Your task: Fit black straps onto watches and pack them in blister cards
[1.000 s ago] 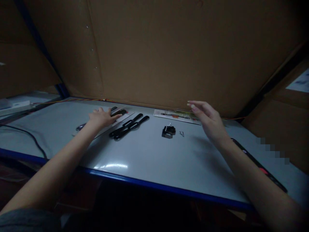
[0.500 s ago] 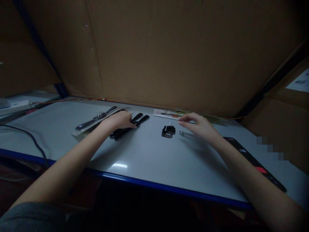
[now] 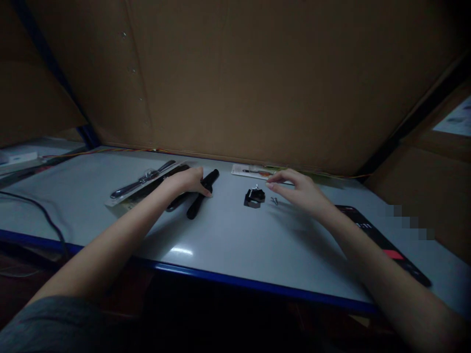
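Our left hand is draped over a black handle, fingers curled across its upper end; whether they are closing on it, we cannot tell. That handle now angles away from a second black handle at its 9 o'clock, where a moment ago the two lay side by side. Our right hand hovers open, fingers loosely spread, touching nothing. At its 9 o'clock, a black bracket and small metal screws sit loose on the tabletop, still apart from the handles. A printed card lies at the hand's 10 o'clock, a phone at its 4 o'clock. Out at the left hand's 9 o'clock, a clear plastic pack holds a metal utensil.
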The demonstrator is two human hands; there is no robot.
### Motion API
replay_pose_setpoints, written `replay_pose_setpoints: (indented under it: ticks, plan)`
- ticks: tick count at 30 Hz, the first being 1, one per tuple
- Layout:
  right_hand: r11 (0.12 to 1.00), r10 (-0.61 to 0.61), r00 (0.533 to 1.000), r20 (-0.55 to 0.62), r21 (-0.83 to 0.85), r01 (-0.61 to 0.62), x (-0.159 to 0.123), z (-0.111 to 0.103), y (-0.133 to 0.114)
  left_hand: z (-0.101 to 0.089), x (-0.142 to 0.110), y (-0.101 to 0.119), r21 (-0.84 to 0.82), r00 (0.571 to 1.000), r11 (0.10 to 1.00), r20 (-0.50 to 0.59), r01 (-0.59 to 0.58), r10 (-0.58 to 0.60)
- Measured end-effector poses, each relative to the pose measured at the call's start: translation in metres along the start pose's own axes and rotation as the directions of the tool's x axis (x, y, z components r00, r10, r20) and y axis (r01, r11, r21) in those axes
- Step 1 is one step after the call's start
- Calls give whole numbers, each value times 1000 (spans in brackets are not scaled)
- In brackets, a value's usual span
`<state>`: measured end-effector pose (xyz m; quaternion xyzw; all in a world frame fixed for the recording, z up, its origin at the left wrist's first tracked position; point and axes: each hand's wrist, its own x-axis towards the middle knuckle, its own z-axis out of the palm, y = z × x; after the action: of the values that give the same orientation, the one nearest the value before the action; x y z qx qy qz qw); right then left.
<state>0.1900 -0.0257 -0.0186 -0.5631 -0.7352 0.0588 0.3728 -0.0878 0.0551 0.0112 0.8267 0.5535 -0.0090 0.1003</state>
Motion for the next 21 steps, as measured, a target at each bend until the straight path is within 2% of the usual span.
replay_pose_setpoints:
  ticks: [5,8,13,15,17,19,21]
  plan:
    - [1000,-4,1000,20,-11,4,0,2,1,-5,-1,12,103,999,995,49,-10,5]
    - [999,13,999,49,-48,-10,0,4,2,-7,-4,20,95,996,995,92,-31,22]
    - [983,1,994,106,-183,19,-1,12,8,-1,-9,34,27,996,996,-11,-84,85]
    - [971,-30,990,136,-231,61,-2,17,11,2,-8,37,-133,998,989,-37,-58,54]
    - [957,-68,982,176,-268,114,-3,21,14,4,-6,39,-377,999,925,-29,-40,32]
    - [937,-99,970,222,-306,165,-4,23,17,5,-3,44,-607,999,793,-2,-41,50]
    - [920,-122,956,267,-332,210,-4,23,18,6,0,50,-771,996,636,23,-40,91]
